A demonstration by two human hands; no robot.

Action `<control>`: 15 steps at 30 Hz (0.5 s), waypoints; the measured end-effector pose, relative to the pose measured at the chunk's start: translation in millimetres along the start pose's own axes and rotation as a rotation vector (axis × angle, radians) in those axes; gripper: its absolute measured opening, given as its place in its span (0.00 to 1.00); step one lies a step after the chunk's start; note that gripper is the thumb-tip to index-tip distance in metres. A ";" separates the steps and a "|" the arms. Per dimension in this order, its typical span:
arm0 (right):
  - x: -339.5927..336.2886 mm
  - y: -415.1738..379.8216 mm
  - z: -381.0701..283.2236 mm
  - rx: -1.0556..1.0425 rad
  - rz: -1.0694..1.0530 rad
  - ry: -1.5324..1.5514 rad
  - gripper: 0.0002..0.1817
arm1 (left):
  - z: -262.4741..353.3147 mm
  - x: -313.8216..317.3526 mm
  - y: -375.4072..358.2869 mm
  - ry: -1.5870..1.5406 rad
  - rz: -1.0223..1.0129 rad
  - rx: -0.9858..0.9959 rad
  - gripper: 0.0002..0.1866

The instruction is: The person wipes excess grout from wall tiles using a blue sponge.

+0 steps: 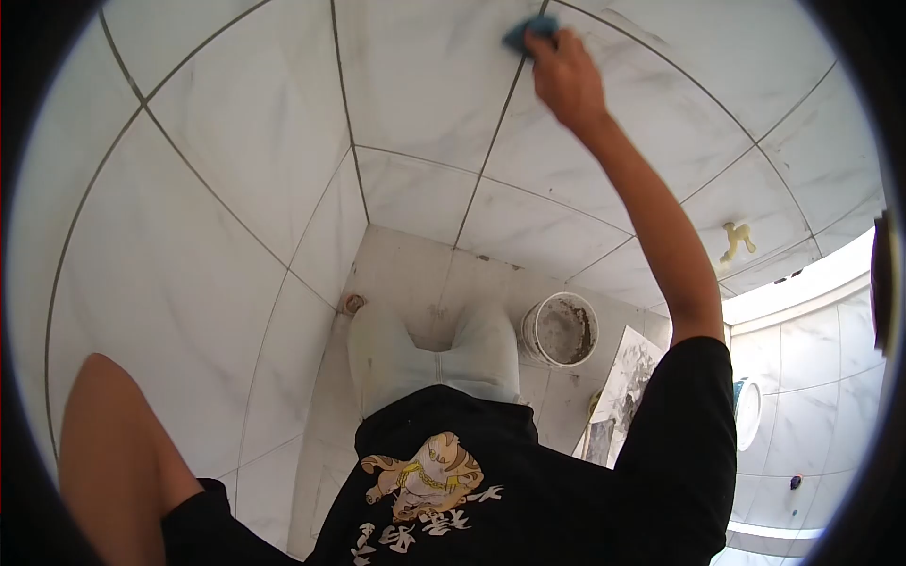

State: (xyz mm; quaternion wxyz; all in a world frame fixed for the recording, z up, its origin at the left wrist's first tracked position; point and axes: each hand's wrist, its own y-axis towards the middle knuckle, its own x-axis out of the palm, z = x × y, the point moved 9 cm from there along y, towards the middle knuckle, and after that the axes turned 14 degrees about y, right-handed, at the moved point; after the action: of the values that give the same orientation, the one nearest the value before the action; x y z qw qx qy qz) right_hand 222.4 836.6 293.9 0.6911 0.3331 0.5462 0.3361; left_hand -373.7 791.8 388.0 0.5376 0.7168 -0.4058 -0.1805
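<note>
High on the tiled wall (425, 80), my right hand (569, 83) is closed around a blue sponge (530, 36). The sponge presses against the white marbled tile, over a dark vertical grout line. Motion blurs its edges a little. My left arm (123, 453) is bent at the left edge of the view, and its hand is out of sight.
A white bucket (530, 330) with grey residue inside stands on the floor by my legs. Right of it lies a smeared white board (634, 377). A yellowish tap (736, 241) sticks out of the right wall. A pipe opening (353, 304) shows at the floor corner.
</note>
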 end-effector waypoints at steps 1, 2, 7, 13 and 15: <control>23.7 -26.4 -8.8 -0.007 -0.150 0.018 0.24 | 4.6 -1.5 0.5 0.002 0.003 -0.006 0.21; 45.8 -50.2 -14.7 0.042 -0.358 0.061 0.25 | 8.6 -2.3 2.6 0.003 0.000 -0.009 0.20; -33.2 22.2 -49.0 0.016 -0.057 0.074 0.29 | 11.0 1.7 -2.3 -0.029 0.013 0.021 0.19; -36.9 33.1 -4.7 0.031 0.168 -0.018 0.31 | -6.1 1.6 -23.7 -0.162 0.103 0.082 0.17; 3.4 -15.9 -15.6 0.035 0.159 0.013 0.22 | 1.0 -0.6 -24.6 -0.150 0.112 0.069 0.17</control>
State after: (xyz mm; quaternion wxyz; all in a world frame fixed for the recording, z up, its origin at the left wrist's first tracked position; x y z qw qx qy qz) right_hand 209.3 832.1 276.1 0.6528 0.3851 0.5285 0.3825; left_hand -365.2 793.9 365.0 0.4898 0.6955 -0.4906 -0.1891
